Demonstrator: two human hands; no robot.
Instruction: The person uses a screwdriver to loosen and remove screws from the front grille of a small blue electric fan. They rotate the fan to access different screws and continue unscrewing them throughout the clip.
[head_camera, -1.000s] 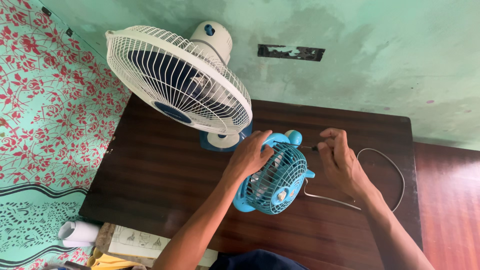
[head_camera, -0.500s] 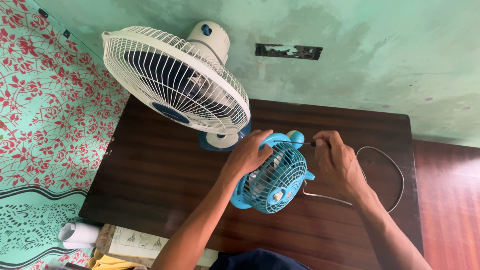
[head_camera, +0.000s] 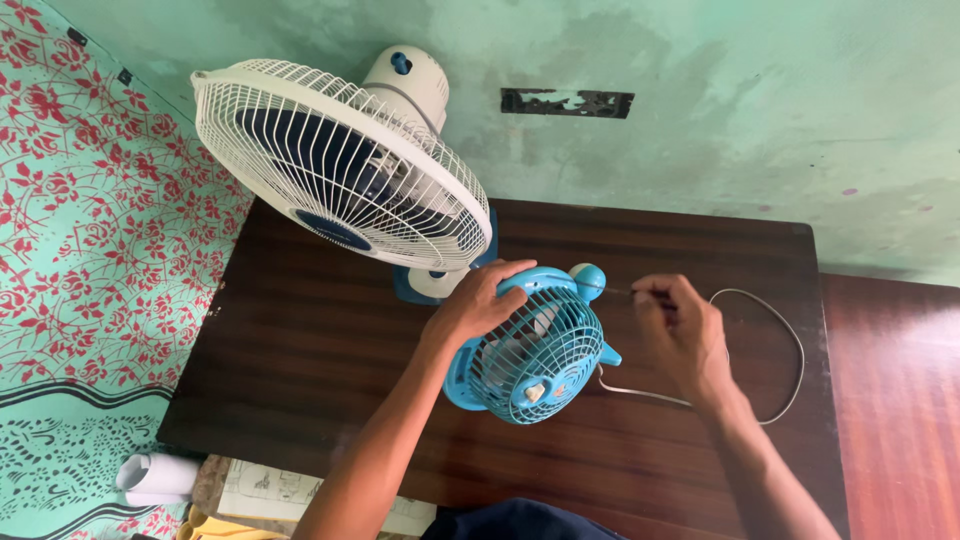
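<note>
Currently your left hand (head_camera: 468, 305) grips the blue fan (head_camera: 530, 345); your right (head_camera: 680, 335), at 3 o'clock, pinches a screwdriver (head_camera: 612, 290) that might slip off.

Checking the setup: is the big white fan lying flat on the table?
No, the big white fan stands upright on its base on the table.

blue fan (head_camera: 535, 352), hands gripping, perhaps screwdriver (head_camera: 612, 291)

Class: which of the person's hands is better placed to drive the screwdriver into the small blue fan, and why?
Right. The right hand already pinches the screwdriver, its tip at the blue fan top. The left hand is busy gripping the fan's rim, steadying it.
</note>
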